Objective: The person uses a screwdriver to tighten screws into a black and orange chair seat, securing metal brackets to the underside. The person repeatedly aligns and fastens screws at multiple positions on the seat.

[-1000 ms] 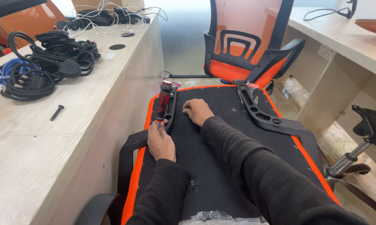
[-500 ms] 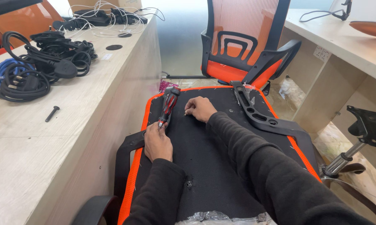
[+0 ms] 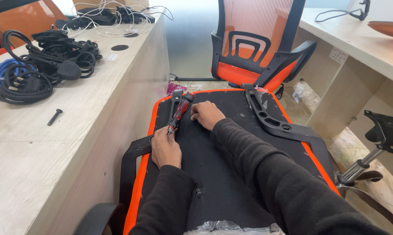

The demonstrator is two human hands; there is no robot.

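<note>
An upturned chair seat (image 3: pixel 231 174), black underneath with an orange rim, lies in front of me. My left hand (image 3: pixel 166 150) is closed on the tip end of a red and black screwdriver (image 3: pixel 180 112) that lies along the seat's left edge, over a black armrest bracket (image 3: pixel 175 98). My right hand (image 3: pixel 205 114) rests beside the screwdriver with fingers curled, its fingertips near the handle. A second black armrest (image 3: pixel 270 117) lies across the seat's right side.
A pale wooden desk (image 3: pixel 66 143) runs along the left, with a black bolt (image 3: pixel 55 116) and coiled black and blue cables (image 3: pixel 31 72) on it. An orange mesh office chair (image 3: pixel 257 48) stands ahead. A chair base with gas cylinder (image 3: pixel 362 167) lies at right, under another desk (image 3: pixel 362 43).
The view has shifted slightly. My hands and the screwdriver stay at the same spot on the seat's left edge.
</note>
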